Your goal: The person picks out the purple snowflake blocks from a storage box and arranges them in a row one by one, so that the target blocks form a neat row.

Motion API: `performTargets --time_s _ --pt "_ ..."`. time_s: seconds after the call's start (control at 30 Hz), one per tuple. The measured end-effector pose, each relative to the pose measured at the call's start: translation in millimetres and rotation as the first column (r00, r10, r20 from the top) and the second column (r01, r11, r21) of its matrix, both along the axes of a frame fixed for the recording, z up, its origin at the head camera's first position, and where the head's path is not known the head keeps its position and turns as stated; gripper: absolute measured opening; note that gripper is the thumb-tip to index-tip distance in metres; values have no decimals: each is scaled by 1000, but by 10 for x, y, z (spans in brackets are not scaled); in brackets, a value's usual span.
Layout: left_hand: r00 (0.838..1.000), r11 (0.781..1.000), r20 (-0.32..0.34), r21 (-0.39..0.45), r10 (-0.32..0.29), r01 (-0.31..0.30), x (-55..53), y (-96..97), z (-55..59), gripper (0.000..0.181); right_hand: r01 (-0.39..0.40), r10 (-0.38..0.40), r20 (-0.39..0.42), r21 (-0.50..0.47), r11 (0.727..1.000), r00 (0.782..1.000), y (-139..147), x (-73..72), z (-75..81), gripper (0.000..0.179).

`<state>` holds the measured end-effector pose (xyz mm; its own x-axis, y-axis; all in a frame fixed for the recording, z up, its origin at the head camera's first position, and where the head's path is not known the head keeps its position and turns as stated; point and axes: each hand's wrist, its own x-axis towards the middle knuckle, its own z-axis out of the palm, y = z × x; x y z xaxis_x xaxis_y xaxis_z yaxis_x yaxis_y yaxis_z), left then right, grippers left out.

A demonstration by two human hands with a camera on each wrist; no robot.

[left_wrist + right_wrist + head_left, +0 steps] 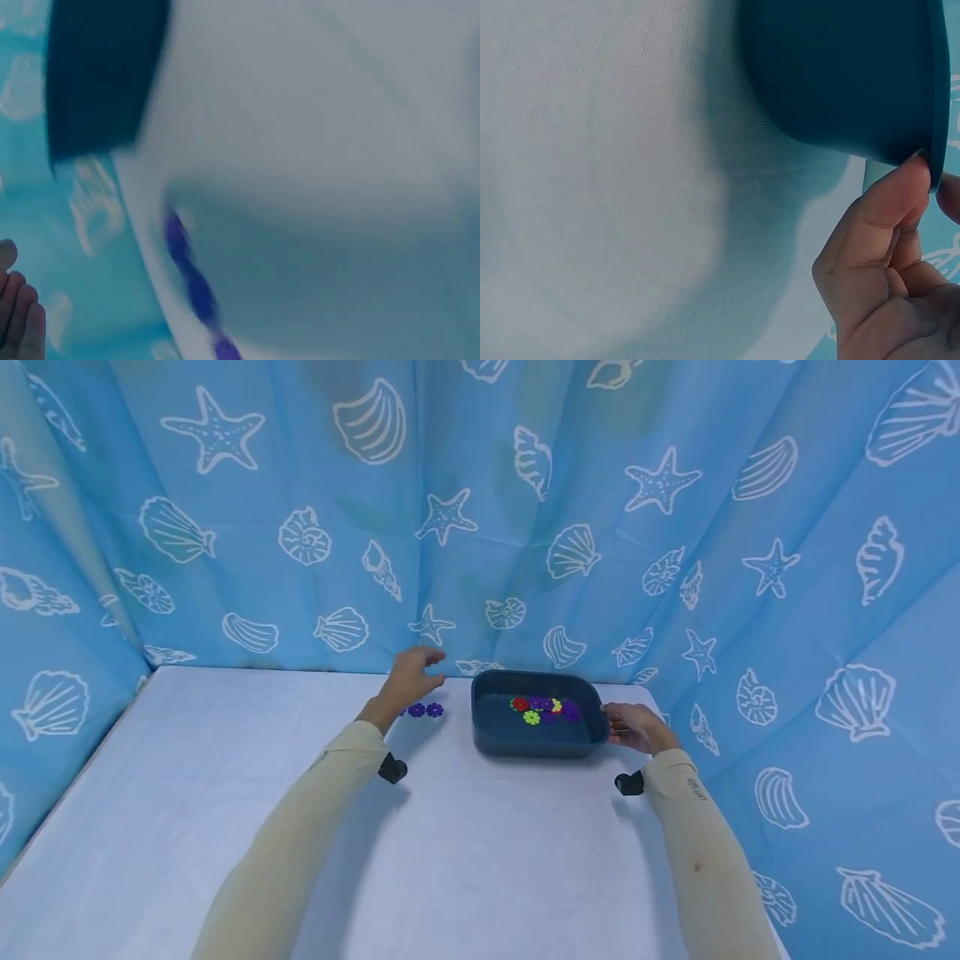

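Observation:
A dark blue plastic tub [525,746] stands on the table's far side, with several flower-shaped discs [542,703] in purple, red and yellow-green inside it. My right hand [636,727] pinches the tub's right end, thumb and finger on either side of the rim [937,97] in the right wrist view. To the left of the tub, a short row of purple flower discs [426,710] lies on the cloth. Above this row hovers my left hand [407,680], fingers loosely bent and holding nothing. The left wrist view shows the purple row [199,296] blurred, with the left fingertips [21,315] at its lower-left corner.
White cloth covers the table [480,852]. A blue curtain [480,527] with shell and starfish prints hangs along the back and both sides, right behind the tub. Small black devices [392,768] sit at both wrists.

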<state>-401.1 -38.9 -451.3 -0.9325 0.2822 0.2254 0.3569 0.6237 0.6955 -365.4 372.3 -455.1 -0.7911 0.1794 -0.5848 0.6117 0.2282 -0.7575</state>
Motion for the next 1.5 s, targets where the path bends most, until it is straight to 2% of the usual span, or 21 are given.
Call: performTargets --time_s 0.07,0.13,0.33,0.53,0.63,0.77,0.93,1.07,1.3,1.4,1.5 --pt "999 999 -34 36 -39 40 0 210 26 39 -2 2 -2 -1 1000 1000 9 8 5 49" --pt "997 996 -39 59 -69 71 7 417 29 37 -1 1 -2 4 1000 1000 7 14 4 51" --pt "992 990 29 69 -124 122 66 937 -77 36 0 0 0 15 1000 1000 -5 26 -24 50" --pt "985 984 90 106 -149 140 143 1244 -232 37 9 -9 6 2 1000 1000 -60 41 -38 49" --pt "983 989 113 42 -147 143 156 1323 -292 36 6 -5 3 -22 1000 1000 -77 29 -41 47" --pt "974 984 154 -42 -167 175 129 1394 -316 39 1 -1 -5 -39 999 1000 -57 -4 -20 43" --pt "966 981 195 -54 -172 186 50 1464 -274 41 1 -1 -11 -30 1000 1000 -23 -57 62 41" --pt "964 980 198 -46 -181 193 7 1504 -251 43 2 -2 -3 -4 1000 1000 -23 -73 123 42" --pt "967 974 160 -78 -199 214 -22 1581 -323 51 23 -23 12 11 1000 1000 2 -73 73 42" --pt "959 964 162 -89 -234 251 -11 1602 -372 54 36 -36 19 12 999 999 15 -60 42 42" --pt "944 951 195 -108 -267 291 9 1619 -423 56 49 -50 31 9 999 998 30 -43 16 42"
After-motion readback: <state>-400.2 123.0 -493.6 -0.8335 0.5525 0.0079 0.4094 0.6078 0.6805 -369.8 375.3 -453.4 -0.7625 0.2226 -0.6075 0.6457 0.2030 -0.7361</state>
